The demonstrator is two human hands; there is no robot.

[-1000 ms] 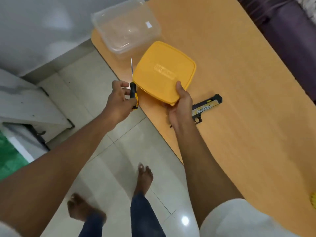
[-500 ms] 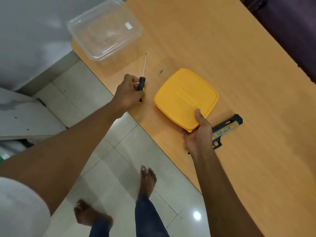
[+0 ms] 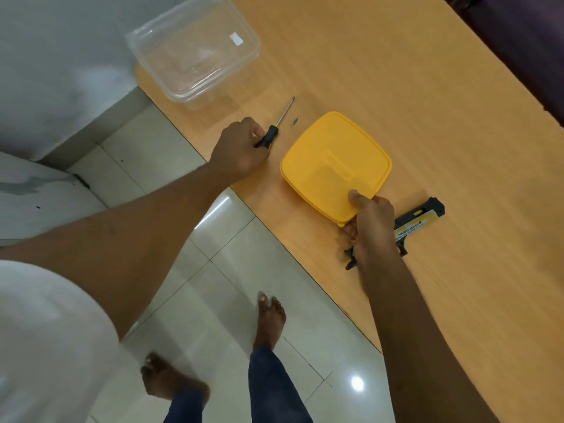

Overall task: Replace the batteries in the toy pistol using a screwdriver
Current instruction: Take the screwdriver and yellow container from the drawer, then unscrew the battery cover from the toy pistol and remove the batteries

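Observation:
My left hand (image 3: pixel 238 151) grips the black and yellow handle of a screwdriver (image 3: pixel 274 126) that lies on the table near its edge, the metal shaft pointing away from me. My right hand (image 3: pixel 370 222) pinches the near corner of a yellow square lid (image 3: pixel 334 161), which rests almost flat on the table. The toy pistol (image 3: pixel 418 222), black with a pale yellow labelled side, lies on the table just right of that hand, partly hidden by it. A tiny dark speck (image 3: pixel 295 120), maybe a screw, sits beside the screwdriver shaft.
A clear plastic container (image 3: pixel 195 47) stands at the table's far left corner. The wooden table (image 3: pixel 427 102) runs diagonally, its edge just beyond my bare feet on the tiled floor (image 3: pixel 213 300). A dark sofa (image 3: pixel 525 47) borders the table's far right.
My right hand has brought the yellow lid down from a raised tilt to the table near the pistol. My left hand has laid the screwdriver on the table.

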